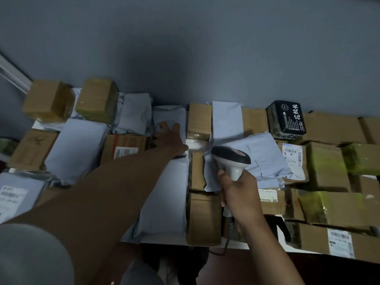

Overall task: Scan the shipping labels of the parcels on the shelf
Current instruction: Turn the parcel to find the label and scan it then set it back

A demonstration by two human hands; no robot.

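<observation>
- Far left corner of the shelf (181,240): two taped cardboard boxes (48,99) against the wall.
- Left front edge: a grey mailer bag (18,194) showing its shipping label (12,195).
- Middle: the left hand (170,136) lies flat, fingers spread, on a pale poly parcel (168,118).
- Right of it, the right hand (236,194) grips a barcode scanner (231,159) over a crumpled mailer (265,161).
- Far edge, right: a black carton (286,120); labelled boxes (329,239) crowd the right front corner.

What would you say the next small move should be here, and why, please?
Probably lift or turn the grey mailer bag that the left hand is resting on at the back of the shelf, since no label shows on its upper face. The right hand already grips the scanner, whose head points toward that area, so exposing a label would let it scan.
</observation>
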